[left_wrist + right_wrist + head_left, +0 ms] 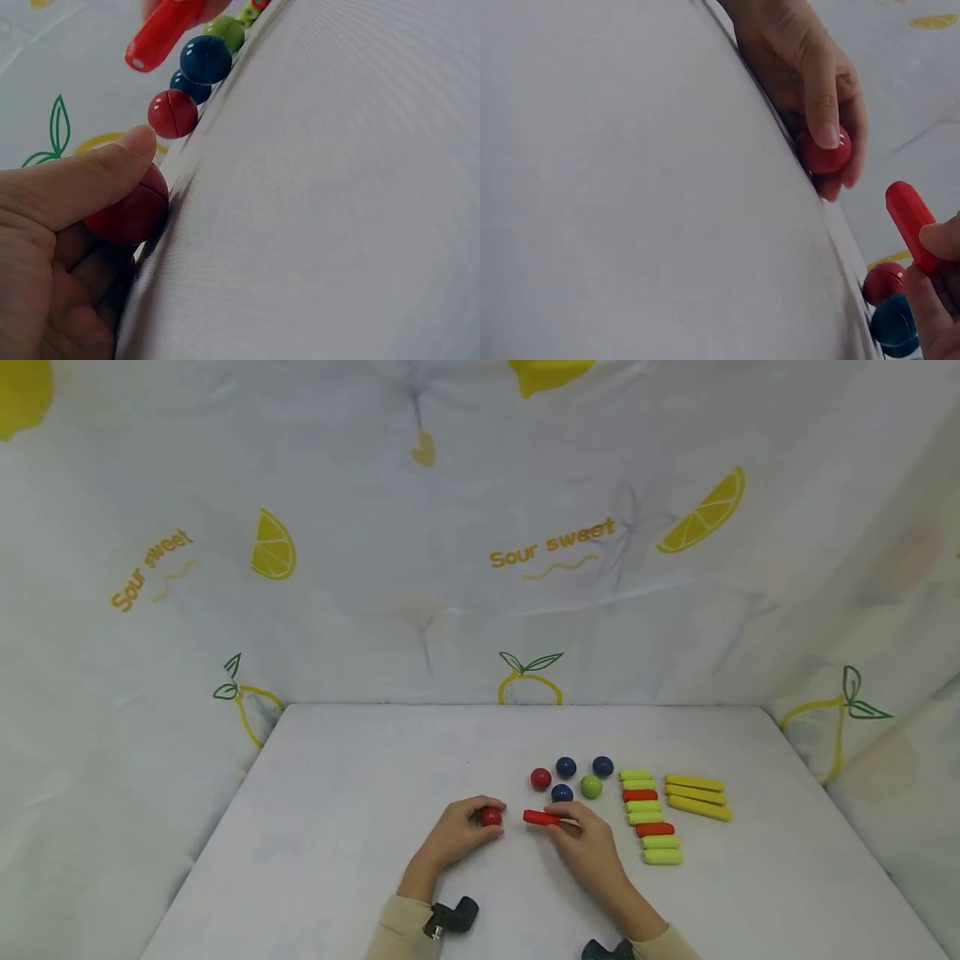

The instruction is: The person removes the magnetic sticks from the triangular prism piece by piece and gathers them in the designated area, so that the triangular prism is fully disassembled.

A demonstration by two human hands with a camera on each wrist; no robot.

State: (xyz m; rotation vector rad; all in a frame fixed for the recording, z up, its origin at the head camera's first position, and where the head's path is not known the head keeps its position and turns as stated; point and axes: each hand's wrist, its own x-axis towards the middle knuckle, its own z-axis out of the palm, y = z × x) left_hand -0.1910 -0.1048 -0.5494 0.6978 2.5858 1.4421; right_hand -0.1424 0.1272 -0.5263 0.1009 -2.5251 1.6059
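Note:
My left hand grips a red ball with a seam round it, low at the white table top. Thumb and fingers curl about the ball in the left wrist view. To its right, my right hand pinches a short red stick by one end, so its free end points toward the left hand. In the right wrist view the red stick appears raised off the table, apart from the held red ball. The right fingers hide the stick's far end.
Beyond the hands lie another red ball, several blue balls and a green ball. A column of short yellow-green sticks and red sticks is at right, with 3 longer yellow sticks beside it.

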